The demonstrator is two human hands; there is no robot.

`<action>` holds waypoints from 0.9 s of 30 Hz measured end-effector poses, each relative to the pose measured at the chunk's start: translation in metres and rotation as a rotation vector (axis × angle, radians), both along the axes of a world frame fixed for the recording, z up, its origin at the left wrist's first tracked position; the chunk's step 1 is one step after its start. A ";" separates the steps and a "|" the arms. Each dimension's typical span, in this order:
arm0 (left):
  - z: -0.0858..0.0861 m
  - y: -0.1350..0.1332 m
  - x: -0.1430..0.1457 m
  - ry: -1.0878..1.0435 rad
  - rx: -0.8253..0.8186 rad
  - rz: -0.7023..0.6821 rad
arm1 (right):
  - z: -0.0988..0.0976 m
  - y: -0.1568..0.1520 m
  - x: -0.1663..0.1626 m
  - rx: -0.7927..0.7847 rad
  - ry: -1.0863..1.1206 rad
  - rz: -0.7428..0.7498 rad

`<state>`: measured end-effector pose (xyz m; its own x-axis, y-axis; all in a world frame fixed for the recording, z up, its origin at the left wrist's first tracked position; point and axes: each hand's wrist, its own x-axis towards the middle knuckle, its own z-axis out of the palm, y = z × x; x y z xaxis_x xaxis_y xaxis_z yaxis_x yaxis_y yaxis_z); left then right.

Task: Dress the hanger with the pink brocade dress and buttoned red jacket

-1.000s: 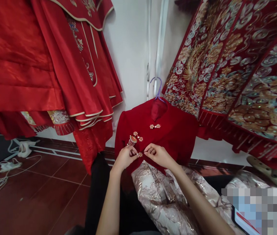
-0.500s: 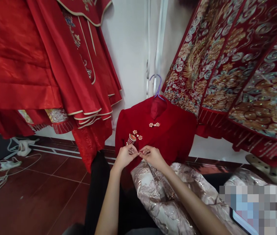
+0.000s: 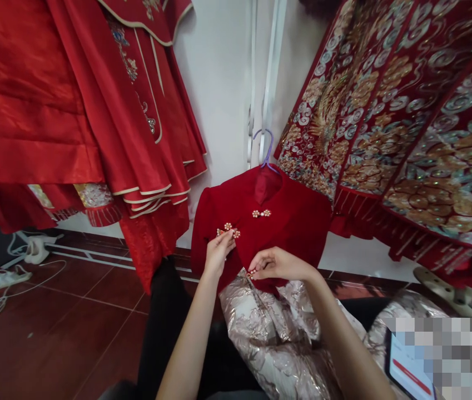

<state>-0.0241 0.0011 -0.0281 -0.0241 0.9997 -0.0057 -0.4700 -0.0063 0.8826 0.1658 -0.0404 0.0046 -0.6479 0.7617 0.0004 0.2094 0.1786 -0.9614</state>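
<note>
A dark red jacket hangs on a purple hanger in front of me, over a pale gold brocade skirt. Two pearl clasps show on its front, the upper one near the collar and a second clasp lower left. My left hand pinches the jacket's left front edge just below that second clasp. My right hand is closed on the right front edge, with a small pearl clasp at its fingertips. The front edges are pulled apart between my hands.
Red satin robes hang at the left. Heavily embroidered red and gold garments hang at the right. White cables and a plug lie on the dark red tile floor. A phone lies at the lower right.
My hands were together at the lowest clasp; now they have parted. The left hand rose toward the second clasp and the right moved down-right with its edge, opening the jacket front.
</note>
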 end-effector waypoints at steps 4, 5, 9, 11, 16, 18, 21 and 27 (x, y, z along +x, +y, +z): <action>0.001 0.005 0.001 0.002 -0.015 -0.029 | 0.002 0.000 0.004 0.013 0.007 -0.010; 0.002 0.006 0.001 0.023 -0.019 -0.014 | 0.002 0.000 0.004 0.019 0.011 -0.011; 0.005 0.009 0.008 0.084 -0.063 0.083 | 0.002 -0.001 0.003 0.037 0.028 -0.019; 0.007 0.009 0.011 0.079 -0.095 0.112 | 0.001 -0.001 0.002 0.046 0.029 -0.027; 0.008 0.009 0.012 0.034 -0.163 0.144 | 0.000 0.000 0.000 0.071 0.020 -0.047; 0.006 0.007 0.012 0.011 -0.167 0.131 | 0.001 0.000 0.000 0.072 0.020 -0.041; 0.004 0.002 0.016 0.063 -0.146 0.025 | 0.007 -0.003 0.006 0.061 -0.008 -0.011; 0.030 0.006 0.039 0.693 0.406 0.069 | 0.022 -0.015 0.036 -0.050 -0.108 0.128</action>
